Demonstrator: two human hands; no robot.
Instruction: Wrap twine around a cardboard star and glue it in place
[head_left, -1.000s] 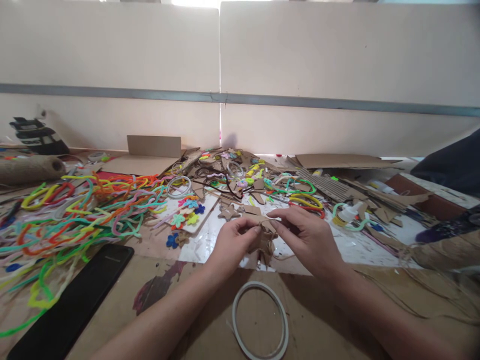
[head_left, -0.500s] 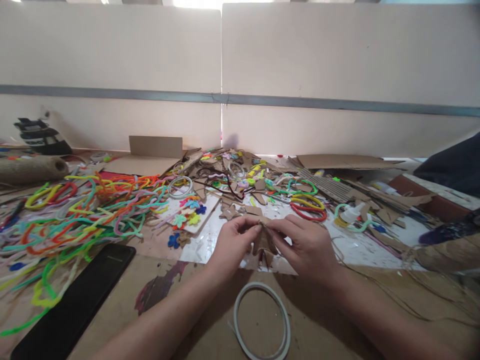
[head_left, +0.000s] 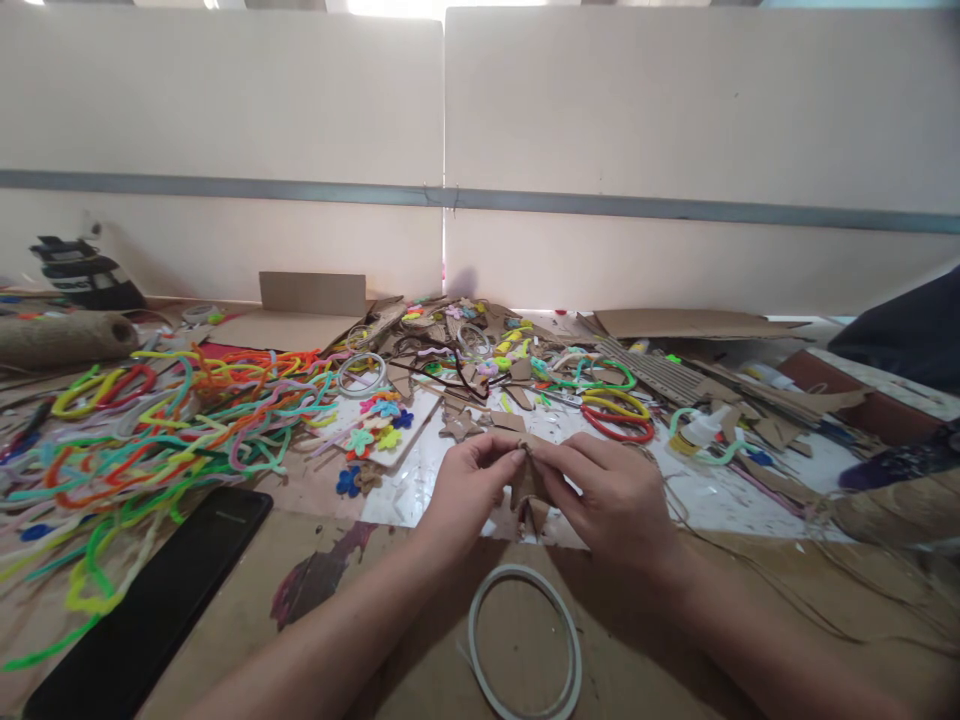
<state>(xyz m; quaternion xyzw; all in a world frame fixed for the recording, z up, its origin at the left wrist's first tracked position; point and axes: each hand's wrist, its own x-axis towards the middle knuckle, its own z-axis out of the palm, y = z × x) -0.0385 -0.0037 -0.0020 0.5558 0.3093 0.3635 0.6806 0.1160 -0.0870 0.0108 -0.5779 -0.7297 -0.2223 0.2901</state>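
Between both hands is a small brown cardboard piece (head_left: pixel 528 488) with pointed lower parts, possibly a star. My left hand (head_left: pixel 474 485) pinches its top with thumb and forefinger. My right hand (head_left: pixel 611 495) is closed at the same top spot, its fingertips meeting the left thumb. Thin twine (head_left: pixel 679 500) runs off to the right from behind my right hand; whether it joins the piece is hidden. Just beyond the hands lies a cardboard star (head_left: pixel 459 422). Close in front of me a roll of narrow tape (head_left: pixel 472 640) lies flat, its loose end sticking out.
Tangled colourful pipe cleaners (head_left: pixel 225 420) and a black phone (head_left: pixel 150 610) lie left. Felt-like flowers (head_left: pixel 386 420) sit near the middle. A glue bottle (head_left: pixel 697 430) stands right, near cardboard strips (head_left: pixel 652 370). A twine roll (head_left: pixel 900 510) lies farther right. White panels (head_left: pixel 225 100) close off the back.
My right fingers have shifted slightly left over the cardboard piece, covering more of its right side. My left hand stays almost in place.
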